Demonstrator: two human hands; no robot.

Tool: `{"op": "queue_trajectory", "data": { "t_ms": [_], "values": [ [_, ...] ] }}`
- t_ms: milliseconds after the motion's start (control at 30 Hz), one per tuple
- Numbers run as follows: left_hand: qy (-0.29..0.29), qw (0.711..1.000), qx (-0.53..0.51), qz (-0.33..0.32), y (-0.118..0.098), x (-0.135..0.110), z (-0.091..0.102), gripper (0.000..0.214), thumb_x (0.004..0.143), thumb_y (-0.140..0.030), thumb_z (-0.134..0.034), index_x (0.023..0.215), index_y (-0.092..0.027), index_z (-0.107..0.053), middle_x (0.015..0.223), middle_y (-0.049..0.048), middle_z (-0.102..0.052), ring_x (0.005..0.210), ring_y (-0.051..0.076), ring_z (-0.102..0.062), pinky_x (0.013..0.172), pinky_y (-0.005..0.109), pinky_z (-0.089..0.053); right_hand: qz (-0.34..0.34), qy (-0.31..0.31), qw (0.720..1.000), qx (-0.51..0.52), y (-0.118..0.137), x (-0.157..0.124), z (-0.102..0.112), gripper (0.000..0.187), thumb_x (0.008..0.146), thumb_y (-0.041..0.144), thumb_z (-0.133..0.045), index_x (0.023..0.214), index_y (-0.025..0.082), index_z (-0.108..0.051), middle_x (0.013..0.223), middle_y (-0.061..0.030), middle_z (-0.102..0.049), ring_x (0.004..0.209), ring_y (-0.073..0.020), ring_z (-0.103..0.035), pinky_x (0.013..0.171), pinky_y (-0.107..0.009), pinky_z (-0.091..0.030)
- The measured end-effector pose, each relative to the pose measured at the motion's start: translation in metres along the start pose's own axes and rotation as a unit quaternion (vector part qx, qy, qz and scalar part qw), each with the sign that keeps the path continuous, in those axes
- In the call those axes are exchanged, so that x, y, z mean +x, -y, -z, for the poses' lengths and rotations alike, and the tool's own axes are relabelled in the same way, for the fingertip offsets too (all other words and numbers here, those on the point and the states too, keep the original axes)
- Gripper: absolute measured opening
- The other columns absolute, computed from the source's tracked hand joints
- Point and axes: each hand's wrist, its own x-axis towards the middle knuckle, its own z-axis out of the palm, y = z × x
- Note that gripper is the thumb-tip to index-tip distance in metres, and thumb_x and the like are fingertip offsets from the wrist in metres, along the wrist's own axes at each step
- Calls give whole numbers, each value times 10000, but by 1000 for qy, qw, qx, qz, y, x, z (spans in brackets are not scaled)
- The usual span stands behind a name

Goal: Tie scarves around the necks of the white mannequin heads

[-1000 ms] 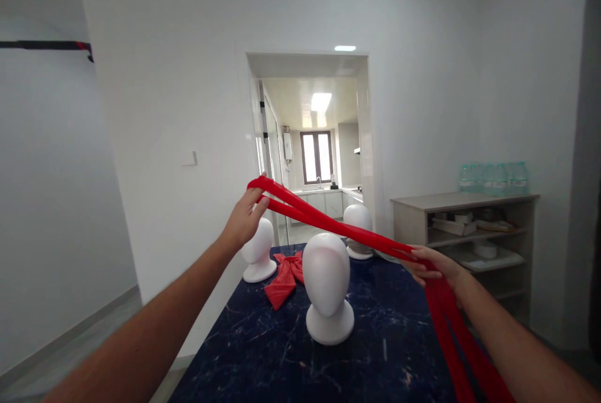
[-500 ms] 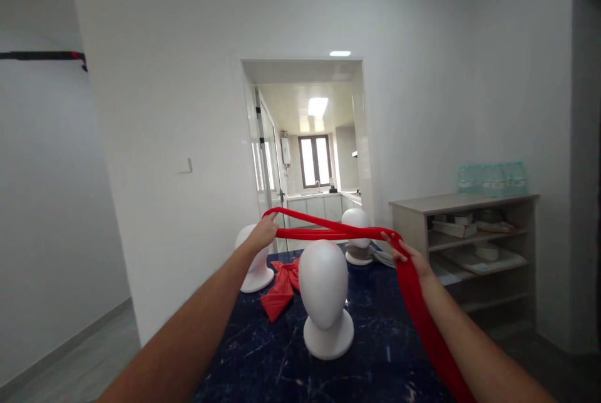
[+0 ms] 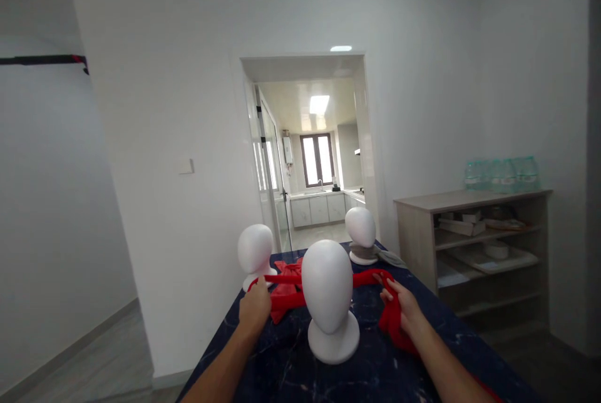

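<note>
A white foam mannequin head [image 3: 327, 287] stands upright on its round base at the middle of the dark blue table. Stretched behind it is a long red scarf [image 3: 287, 298], partly hidden by the head. My left hand [image 3: 256, 303] is closed around the scarf on the head's left side. On the right, my right hand [image 3: 398, 304] grips the other stretch between thumb and fingers. Loose red cloth hangs below that hand and runs back along my right forearm. A coral-red bow-tied cloth [image 3: 286, 270] lies on the table behind the scarf, partly covered.
Two more white foam heads, one at the back left [image 3: 255, 251] and one at the back right [image 3: 360, 231], stand on the marbled table [image 3: 282, 353]. Grey cloth [image 3: 389, 258] lies by the right one. A wooden shelf [image 3: 416, 224] with bottled water [image 3: 502, 174] stands to the right.
Both hands have come down with the scarf, from above the middle head to its mid-height. The scarf now passes behind the head instead of over its top.
</note>
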Motion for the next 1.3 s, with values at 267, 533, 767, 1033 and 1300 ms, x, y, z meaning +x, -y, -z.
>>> {"op": "queue_trajectory", "data": {
  "t_ms": [267, 533, 767, 1033, 1300],
  "values": [
    [15, 997, 69, 7, 14, -41, -39, 444, 1003, -36, -222, 1254, -76, -585, 1177, 258, -709, 1029, 314, -793, 820, 381, -566, -9, -26, 999, -36, -8, -1, 7, 199, 882, 117, -725, 1051, 191, -652, 980, -31, -824, 391, -29, -439, 521, -194, -603],
    [45, 998, 30, 24, 32, -31, -41, 467, 982, -10, -262, 1293, -51, -608, 1054, 233, -775, 1033, 346, -788, 900, 454, -562, 6, -52, 998, -39, -11, 3, 10, 171, 902, 126, -679, 1064, 178, -668, 947, -36, -823, 381, -29, -421, 518, -202, -599],
    [89, 989, -96, 66, 53, -12, -24, 284, 897, -111, -475, 923, -118, -757, 1005, 211, -809, 1004, 355, -780, 852, 411, -552, 12, -58, 998, -35, -11, 2, 10, 151, 905, 138, -666, 1047, 188, -662, 953, -33, -825, 393, -40, -433, 511, -216, -602],
    [108, 863, -493, -23, 60, -46, -18, 418, 900, -463, -531, 1043, -177, -801, 1045, 59, -831, 1069, 279, -745, 930, 341, -551, 20, -66, 997, -23, -9, 6, 13, 95, 943, 151, -624, 1033, 168, -650, 893, -32, -809, 389, -37, -424, 575, -242, -633],
    [297, 675, -660, -142, -11, -131, -66, 503, 768, -630, -803, 872, -138, -774, 732, 97, -766, 657, 197, -656, 693, 309, -468, 41, -82, 995, -46, -10, 3, 15, 106, 892, 171, -664, 993, 183, -634, 751, 24, -754, 394, -59, -453, 574, -263, -631]
  ]
}}
